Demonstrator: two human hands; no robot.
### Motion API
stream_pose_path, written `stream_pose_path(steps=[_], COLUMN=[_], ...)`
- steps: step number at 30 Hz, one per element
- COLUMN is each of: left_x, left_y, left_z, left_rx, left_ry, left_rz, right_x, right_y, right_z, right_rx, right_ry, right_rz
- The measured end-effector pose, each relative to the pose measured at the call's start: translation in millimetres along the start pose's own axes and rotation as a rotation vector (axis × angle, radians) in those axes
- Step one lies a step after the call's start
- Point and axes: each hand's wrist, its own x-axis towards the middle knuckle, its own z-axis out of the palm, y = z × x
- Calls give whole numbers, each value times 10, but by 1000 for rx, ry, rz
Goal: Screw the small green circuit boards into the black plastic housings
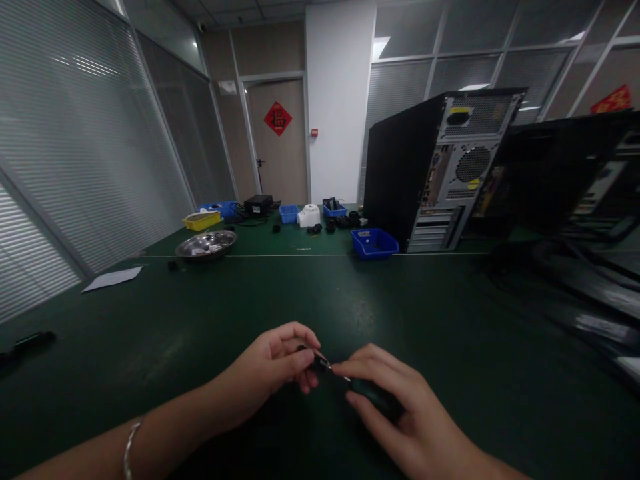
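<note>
Near the middle of the front table area, my left hand (280, 360) pinches a small dark part (321, 362) between thumb and fingers. Thin metallic bits show at the part's right end, and its exact kind is too small to tell. My right hand (400, 393) meets it from the right, with the index fingertip at that end. A thin pale sliver shows between my right index finger and thumb; what it belongs to is hidden in shadow. Both hands are just above the green table (240, 300).
A blue bin (374, 244) stands ahead, beside a black computer tower (405, 167). Back left are a metal bowl (207, 245) and yellow tray (202, 221). A white housing (309, 215) and small black parts lie at the back. Cables (565, 287) occupy the right.
</note>
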Motion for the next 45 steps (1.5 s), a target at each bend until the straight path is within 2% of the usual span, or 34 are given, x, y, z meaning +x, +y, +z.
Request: stream_pose_path(steps=[6, 11, 13, 16, 20, 27, 31, 34, 36, 39, 42, 45], left_x=[3, -109, -155, -193, -193, -161, -131, -120, -121, -115, -92, -74], left_y=[37, 82, 111, 150, 121, 85, 179, 228, 236, 225, 208, 191], left_z=[-23, 40, 82, 147, 192, 140, 48, -21, -51, -80, -109, -133], left_rx=[203, 361, 486, 716, 868, 930, 944, 957, 978, 1010, 971, 905], left_ry=[-64, -240, -276, -281, -239, -200, -286, -402, -445, -430, -390, -352], left_rz=[9, -127, -144, -67, 2, 45, 93, 125, 115, 80, 33, 4], right_x=[7, -3, 0, 6, 1, -14, -16, -14, -15, -24, -34, -32], right_y=[-21, -8, -5, -1, 8, 16, -7, -53, -62, 4, 119, 179], right_z=[-30, -14, -14, -18, -17, -18, -19, -16, 9, 96, 184, 204], right_rx=[-4, -5, 0, 5, 12, 16, -31, -98, -178, -385, -629, -648], right_ry=[39, 54, 58, 64, 75, 45, 36, -35, -143, -345, -406, -411], right_rz=[33, 36, 40, 39, 40, 34, 45, 62, 28, -132, -281, -296])
